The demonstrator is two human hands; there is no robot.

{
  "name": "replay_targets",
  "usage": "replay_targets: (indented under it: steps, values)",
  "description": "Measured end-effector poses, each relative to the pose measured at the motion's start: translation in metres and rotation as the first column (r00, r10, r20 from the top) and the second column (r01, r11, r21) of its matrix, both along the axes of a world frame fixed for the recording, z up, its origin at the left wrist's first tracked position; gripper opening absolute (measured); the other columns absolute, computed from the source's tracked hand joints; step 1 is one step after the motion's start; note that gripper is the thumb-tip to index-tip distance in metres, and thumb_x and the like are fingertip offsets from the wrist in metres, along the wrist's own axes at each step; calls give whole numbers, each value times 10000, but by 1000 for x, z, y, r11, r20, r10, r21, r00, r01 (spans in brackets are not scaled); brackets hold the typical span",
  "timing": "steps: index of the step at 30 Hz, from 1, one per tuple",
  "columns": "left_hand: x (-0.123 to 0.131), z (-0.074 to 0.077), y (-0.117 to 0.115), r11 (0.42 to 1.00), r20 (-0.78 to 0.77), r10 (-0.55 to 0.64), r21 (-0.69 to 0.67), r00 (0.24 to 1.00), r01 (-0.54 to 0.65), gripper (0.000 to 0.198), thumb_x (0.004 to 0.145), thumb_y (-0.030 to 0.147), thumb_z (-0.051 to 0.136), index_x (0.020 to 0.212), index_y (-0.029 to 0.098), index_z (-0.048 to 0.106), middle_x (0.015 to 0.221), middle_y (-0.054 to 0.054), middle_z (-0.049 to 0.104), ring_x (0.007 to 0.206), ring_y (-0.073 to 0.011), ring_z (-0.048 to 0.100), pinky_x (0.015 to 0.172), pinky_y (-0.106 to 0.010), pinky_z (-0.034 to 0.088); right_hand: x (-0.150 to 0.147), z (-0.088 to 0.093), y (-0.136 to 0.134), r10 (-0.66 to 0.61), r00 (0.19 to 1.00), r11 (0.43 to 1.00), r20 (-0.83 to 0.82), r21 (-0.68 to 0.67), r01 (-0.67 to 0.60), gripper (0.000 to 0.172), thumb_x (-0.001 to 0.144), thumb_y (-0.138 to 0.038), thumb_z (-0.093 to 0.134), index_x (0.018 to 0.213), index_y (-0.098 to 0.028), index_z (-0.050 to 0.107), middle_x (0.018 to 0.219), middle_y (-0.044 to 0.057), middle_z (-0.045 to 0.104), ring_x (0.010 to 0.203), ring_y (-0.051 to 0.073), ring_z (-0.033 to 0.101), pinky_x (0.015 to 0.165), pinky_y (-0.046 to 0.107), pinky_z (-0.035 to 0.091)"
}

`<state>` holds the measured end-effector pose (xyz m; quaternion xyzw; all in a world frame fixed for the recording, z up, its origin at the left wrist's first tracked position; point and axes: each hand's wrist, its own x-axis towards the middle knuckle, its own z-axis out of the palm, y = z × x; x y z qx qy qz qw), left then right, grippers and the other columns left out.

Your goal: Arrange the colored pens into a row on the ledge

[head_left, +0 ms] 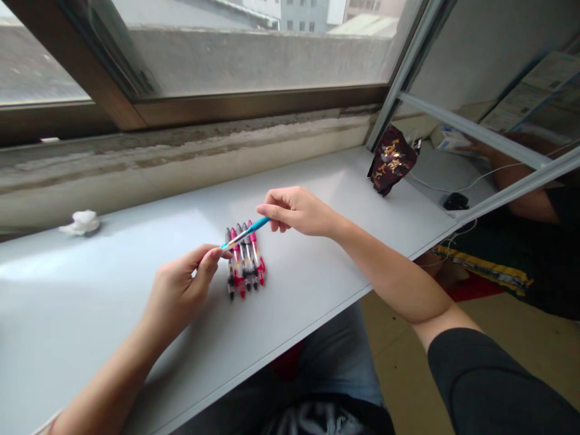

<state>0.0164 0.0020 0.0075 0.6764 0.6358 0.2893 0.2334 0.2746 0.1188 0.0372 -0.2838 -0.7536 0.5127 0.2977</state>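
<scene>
Both of my hands hold a slim blue and clear pen (245, 234) across its length, just above the other pens. My left hand (181, 289) pinches its lower end between thumb and fingers. My right hand (294, 211) grips the blue end with its fingertips. Beneath the held pen, several red-trimmed and black-trimmed clear pens (244, 261) lie side by side on a white shelf (90, 284). They are close together, and the held pen partly hides their upper ends.
A crumpled white tissue (80, 222) lies near the window wall, and a dark red foil bag (392, 160) stands at the far right of the shelf. Beyond it are a black computer mouse (456, 201) and a white cable (471, 181). A window frame runs along the back.
</scene>
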Motion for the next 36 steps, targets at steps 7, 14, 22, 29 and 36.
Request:
replay_targets:
  steps: [7,14,22,29,36]
  values:
    - [7,3,1,993,-45,-95,69,994,98,390,1012,524,492,914,214,708,654,33,641,589,-142,559,627,-240,446,-4,-7,11,-11,934,998,-357,-60,-11,453,777,-369,937,1035,-168,623,898,14,749,726,90,629,656,218,534]
    - [8,-1,1,968,-29,-134,211,991,137,323,1038,435,537,921,202,727,807,-4,698,705,-151,609,686,-261,461,-3,-2,9,-140,895,990,-424,-71,121,362,820,-327,886,1052,-178,651,1032,56,793,763,104,661,649,223,562]
    - [9,-1,0,967,-1,-138,215,990,135,335,1054,440,534,912,202,722,815,-13,713,733,-166,628,711,-282,480,-3,-5,9,-133,918,989,-374,-108,100,332,814,-327,891,1019,-165,687,1020,61,816,733,100,675,646,223,562]
    - [4,-11,0,966,-24,-144,216,989,146,320,1066,451,535,1030,212,745,860,-28,773,770,-193,701,734,-302,513,-6,-4,-1,-46,978,992,-204,-122,21,371,813,-456,900,864,-152,694,830,50,795,651,109,656,621,238,547]
    - [4,-8,2,955,-61,-131,259,990,142,333,1076,464,538,1017,216,752,823,-24,760,749,-199,698,722,-306,509,6,5,0,0,1000,1000,-31,-11,-1,505,869,-604,828,1049,-152,692,753,8,733,628,113,643,593,226,491]
